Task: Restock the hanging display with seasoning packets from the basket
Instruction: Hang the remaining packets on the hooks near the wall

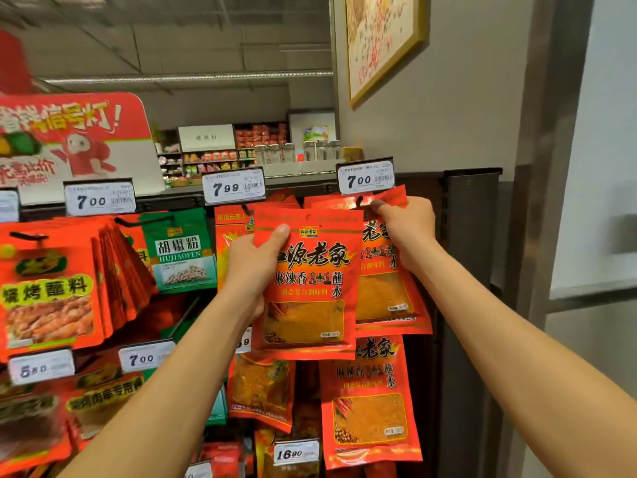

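Green pepper packet (181, 251) hangs beside red packets (387, 270).

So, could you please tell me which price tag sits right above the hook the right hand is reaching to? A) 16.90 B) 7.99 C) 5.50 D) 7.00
D: the right hand pinches the top of the hanging red packets directly under the price tag reading 7.00.
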Demonstrator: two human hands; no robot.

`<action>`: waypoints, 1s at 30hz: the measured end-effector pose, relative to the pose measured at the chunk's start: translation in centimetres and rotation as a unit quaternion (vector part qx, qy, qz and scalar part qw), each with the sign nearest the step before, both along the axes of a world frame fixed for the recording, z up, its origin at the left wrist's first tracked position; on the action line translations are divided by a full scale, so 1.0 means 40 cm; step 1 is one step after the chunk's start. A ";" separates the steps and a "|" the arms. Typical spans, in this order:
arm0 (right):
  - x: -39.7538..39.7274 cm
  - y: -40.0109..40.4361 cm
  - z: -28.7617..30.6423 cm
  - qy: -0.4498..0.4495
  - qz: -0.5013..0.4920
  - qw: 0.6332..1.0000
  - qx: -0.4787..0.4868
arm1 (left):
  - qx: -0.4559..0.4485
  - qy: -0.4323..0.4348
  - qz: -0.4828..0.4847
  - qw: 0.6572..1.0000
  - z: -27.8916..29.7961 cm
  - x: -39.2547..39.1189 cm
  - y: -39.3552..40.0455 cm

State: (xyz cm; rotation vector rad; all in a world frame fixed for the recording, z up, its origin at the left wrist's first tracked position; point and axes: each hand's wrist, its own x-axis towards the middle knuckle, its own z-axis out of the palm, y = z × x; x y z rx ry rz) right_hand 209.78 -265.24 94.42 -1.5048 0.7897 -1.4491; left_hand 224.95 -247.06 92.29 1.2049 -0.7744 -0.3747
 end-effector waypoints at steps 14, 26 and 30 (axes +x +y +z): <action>0.135 -0.159 0.004 0.094 -0.008 0.993 0.064 | 0.003 0.011 0.034 0.999 -0.008 0.033 0.056; 0.080 -0.118 -0.048 0.129 -0.032 0.990 0.047 | -0.005 0.004 0.017 1.000 0.004 -0.014 0.034; -0.001 -0.023 -0.074 0.001 0.008 1.000 -0.004 | 0.010 -0.009 -0.004 1.000 0.005 -0.062 -0.022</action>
